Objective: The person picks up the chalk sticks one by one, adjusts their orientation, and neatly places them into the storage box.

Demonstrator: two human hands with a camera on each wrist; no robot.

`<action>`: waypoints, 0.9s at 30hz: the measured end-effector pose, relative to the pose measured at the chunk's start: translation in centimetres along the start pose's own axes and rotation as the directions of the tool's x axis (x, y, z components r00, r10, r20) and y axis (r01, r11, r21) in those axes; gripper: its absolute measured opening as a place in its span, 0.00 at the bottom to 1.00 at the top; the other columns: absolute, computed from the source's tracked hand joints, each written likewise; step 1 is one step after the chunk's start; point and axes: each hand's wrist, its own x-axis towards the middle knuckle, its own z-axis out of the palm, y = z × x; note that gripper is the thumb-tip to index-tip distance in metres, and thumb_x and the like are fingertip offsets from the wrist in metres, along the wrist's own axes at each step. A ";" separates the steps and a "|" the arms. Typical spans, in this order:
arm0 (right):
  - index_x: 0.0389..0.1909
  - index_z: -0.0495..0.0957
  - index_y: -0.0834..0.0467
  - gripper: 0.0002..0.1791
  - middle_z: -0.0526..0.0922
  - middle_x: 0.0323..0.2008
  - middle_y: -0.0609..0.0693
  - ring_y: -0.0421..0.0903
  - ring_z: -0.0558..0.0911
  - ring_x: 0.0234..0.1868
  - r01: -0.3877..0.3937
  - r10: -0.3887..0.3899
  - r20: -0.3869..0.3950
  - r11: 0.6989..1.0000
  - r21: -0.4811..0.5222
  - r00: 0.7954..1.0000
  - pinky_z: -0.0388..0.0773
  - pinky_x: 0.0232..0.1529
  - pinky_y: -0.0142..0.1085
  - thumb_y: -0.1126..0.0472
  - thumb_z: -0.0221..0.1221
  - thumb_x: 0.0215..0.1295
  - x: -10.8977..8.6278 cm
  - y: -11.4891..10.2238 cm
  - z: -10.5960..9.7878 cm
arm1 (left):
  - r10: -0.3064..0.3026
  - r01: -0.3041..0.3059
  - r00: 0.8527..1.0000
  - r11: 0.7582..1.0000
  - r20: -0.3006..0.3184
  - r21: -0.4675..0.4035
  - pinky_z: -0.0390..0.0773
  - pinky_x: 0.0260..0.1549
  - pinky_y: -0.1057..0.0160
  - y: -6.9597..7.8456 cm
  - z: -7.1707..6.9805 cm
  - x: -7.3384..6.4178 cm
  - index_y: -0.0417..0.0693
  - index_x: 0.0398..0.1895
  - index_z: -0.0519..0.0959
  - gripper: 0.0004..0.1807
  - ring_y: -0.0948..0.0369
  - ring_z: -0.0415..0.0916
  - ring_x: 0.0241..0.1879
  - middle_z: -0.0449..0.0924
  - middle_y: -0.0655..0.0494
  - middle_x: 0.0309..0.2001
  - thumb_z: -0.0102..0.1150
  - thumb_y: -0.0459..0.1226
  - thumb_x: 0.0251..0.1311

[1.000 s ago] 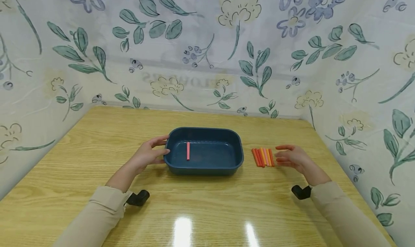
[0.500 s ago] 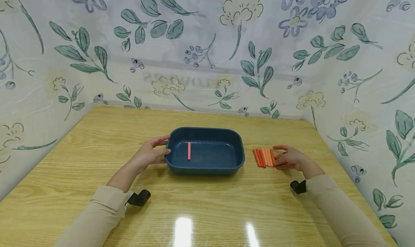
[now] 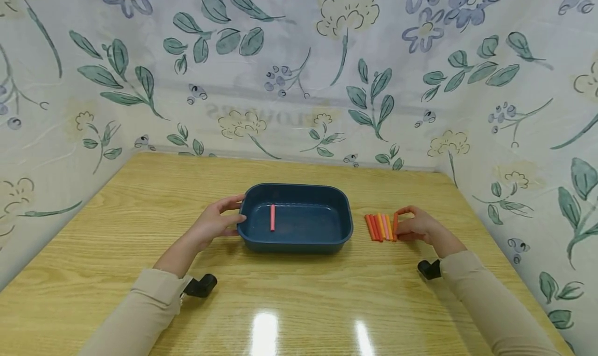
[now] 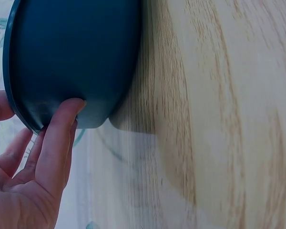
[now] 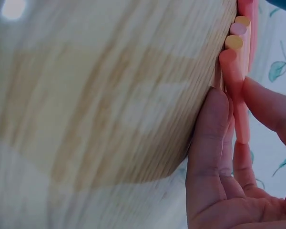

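A dark blue rectangular tub (image 3: 294, 247) with rounded corners sits mid-table, with one pink chalk stick (image 3: 272, 218) lying inside near its left end. My left hand (image 3: 214, 222) holds the tub's left end; in the left wrist view its thumb is at the rim and its fingers lie along the outer wall (image 4: 81, 57). Right of the tub, several red, orange and pink chalk sticks (image 3: 378, 227) lie side by side in a row. At the row's right end, my right hand (image 3: 417, 226) pinches a red-orange chalk stick (image 5: 238, 100) between thumb and fingers, tilted slightly off the row.
The wooden table (image 3: 299, 299) has a glossy light-grained top. Floral fabric (image 3: 299, 86) hangs behind it and along both sides. A black wrist camera mount (image 3: 200, 285) sits at the left cuff, and another camera mount (image 3: 430, 269) at the right cuff.
My right hand has moved left to the row and taken hold of its rightmost red-orange chalk stick, which is now slightly apart from the others. My left hand stays at the tub.
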 end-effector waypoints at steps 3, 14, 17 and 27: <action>0.65 0.49 0.67 0.35 0.78 0.32 0.53 0.43 0.81 0.28 -0.011 0.012 -0.022 0.999 0.033 1.000 0.82 0.36 0.37 0.72 0.56 0.61 -0.1 -0.1 0.1 | 0.002 -0.002 1.000 1.000 0.000 -0.004 0.80 0.40 0.53 0.0 0.0 0.0 0.42 0.70 0.56 0.32 0.42 0.74 0.49 0.56 0.34 0.64 0.53 0.30 0.63; 0.68 0.47 0.64 0.37 0.76 0.33 0.53 0.43 0.81 0.30 0.007 0.004 -0.048 0.972 0.233 0.999 0.81 0.40 0.38 0.70 0.55 0.62 -0.7 -1.6 0.8 | 0.000 0.000 1.000 1.000 -0.003 0.000 0.80 0.40 0.52 -0.2 -0.1 0.0 0.42 0.70 0.56 0.32 0.43 0.74 0.49 0.56 0.34 0.64 0.53 0.30 0.63; 0.68 0.47 0.64 0.37 0.76 0.36 0.53 0.43 0.81 0.31 0.025 -0.017 -0.037 0.971 0.236 0.999 0.81 0.42 0.39 0.69 0.55 0.62 -0.8 -2.1 1.2 | 0.000 0.000 1.000 1.000 -0.003 -0.001 0.80 0.40 0.52 -0.3 -0.1 0.0 0.42 0.70 0.56 0.32 0.42 0.73 0.50 0.56 0.34 0.64 0.53 0.30 0.63; 0.68 0.48 0.63 0.36 0.74 0.36 0.55 0.44 0.81 0.31 0.049 -0.048 -0.009 0.955 0.291 0.999 0.81 0.40 0.38 0.71 0.53 0.62 -1.2 -4.0 3.0 | 0.009 -0.009 1.000 1.000 -0.001 0.006 0.80 0.40 0.53 -0.1 -0.1 -0.1 0.41 0.70 0.56 0.32 0.41 0.73 0.50 0.56 0.33 0.64 0.53 0.30 0.63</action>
